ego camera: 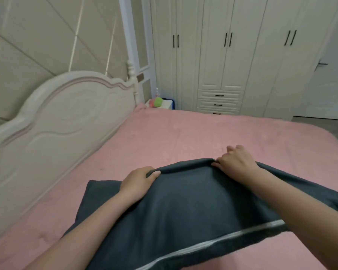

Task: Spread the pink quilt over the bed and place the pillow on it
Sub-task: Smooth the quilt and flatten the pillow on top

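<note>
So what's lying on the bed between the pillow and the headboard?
Only bare pink quilt, as the head view shows. Nothing sits between the dark pillow and the headboard. The left hand and right hand both grip the pillow's far edge.

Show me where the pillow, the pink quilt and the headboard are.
pillow (pixel 193 201), head view, middle of its dark top face.
pink quilt (pixel 183 137), head view, flat stretch beyond the hands.
headboard (pixel 66 121), head view, its carved front panel.

Pink quilt (pixel 203 137), dark grey pillow (pixel 183 207) with pale stripe, cream headboard (pixel 66 117).
</note>
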